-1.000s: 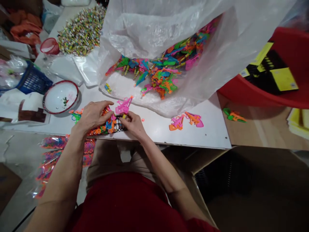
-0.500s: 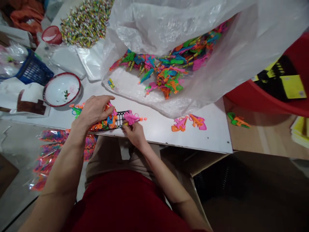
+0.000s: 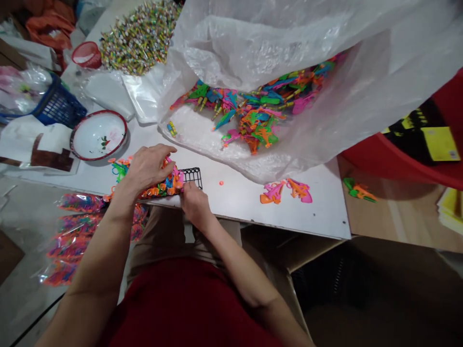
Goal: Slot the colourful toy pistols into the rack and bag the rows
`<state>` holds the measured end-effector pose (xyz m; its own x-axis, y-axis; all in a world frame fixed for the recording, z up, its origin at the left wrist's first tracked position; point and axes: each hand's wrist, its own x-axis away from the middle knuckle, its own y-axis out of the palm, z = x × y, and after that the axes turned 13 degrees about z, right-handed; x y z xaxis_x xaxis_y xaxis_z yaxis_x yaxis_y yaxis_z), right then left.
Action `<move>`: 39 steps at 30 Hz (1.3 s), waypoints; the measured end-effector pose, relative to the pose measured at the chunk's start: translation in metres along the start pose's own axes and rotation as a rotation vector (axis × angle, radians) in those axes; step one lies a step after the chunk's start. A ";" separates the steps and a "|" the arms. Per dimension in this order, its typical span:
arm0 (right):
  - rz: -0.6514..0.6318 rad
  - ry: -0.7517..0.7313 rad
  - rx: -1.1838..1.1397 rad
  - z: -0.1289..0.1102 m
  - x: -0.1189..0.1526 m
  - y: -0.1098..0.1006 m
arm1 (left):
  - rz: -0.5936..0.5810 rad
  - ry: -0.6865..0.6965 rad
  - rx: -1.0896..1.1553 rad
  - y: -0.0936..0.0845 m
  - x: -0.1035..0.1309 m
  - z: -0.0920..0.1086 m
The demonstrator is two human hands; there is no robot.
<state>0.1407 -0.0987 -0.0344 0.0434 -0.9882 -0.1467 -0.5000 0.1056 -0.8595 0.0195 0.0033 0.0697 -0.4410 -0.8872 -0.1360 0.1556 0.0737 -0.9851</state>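
Observation:
A row of small bright plastic toys [image 3: 159, 190] in orange, pink, blue and green lies on a black grid rack [image 3: 194, 176] near the table's front edge. My left hand [image 3: 150, 165] rests over the row, its fingers curved round the toys. At the right end of the row is my right hand [image 3: 196, 203], fingers closed, with a bit of a pink toy [image 3: 181, 179] showing at its tips; the rest is covered. The rack's right end shows bare bars. A tiny pink-orange piece [image 3: 221, 183] lies on the table to the right.
Two pink-and-orange toy clusters [image 3: 272, 192] lie further right. Behind stands a big clear plastic bag [image 3: 231, 149] of toys. A white bowl [image 3: 81, 140], blue basket [image 3: 68, 103] and heap of small striped pieces [image 3: 139, 41] are left. A red tub [image 3: 405, 156] is at right.
My right hand has carried the pink toy leftward to the end of the row. A tiny pink-orange piece now lies alone on the table. My left hand stays over the toys.

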 end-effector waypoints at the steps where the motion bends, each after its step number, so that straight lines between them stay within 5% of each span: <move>1: 0.002 -0.012 0.042 -0.005 -0.001 -0.001 | 0.001 -0.006 0.005 0.000 0.000 0.000; 5: 0.000 -0.025 0.087 -0.009 -0.005 -0.002 | 0.001 0.003 0.010 0.001 -0.002 0.002; 9: -0.022 -0.011 -0.178 0.011 -0.006 -0.003 | 0.020 0.006 0.003 0.002 -0.002 0.001; 15: 0.310 0.017 -0.641 0.015 0.000 -0.012 | 0.020 0.008 0.031 0.003 -0.001 -0.001; 19: 0.359 -0.136 -0.613 0.006 -0.002 -0.005 | 0.025 0.013 0.030 0.004 -0.001 -0.001; 39: 0.426 -0.228 -0.428 0.006 -0.010 -0.001 | 0.004 0.004 0.030 0.005 -0.003 0.002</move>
<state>0.1458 -0.0884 -0.0355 -0.0761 -0.8162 -0.5728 -0.8126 0.3837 -0.4388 0.0230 0.0054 0.0659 -0.4443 -0.8849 -0.1402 0.1839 0.0630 -0.9809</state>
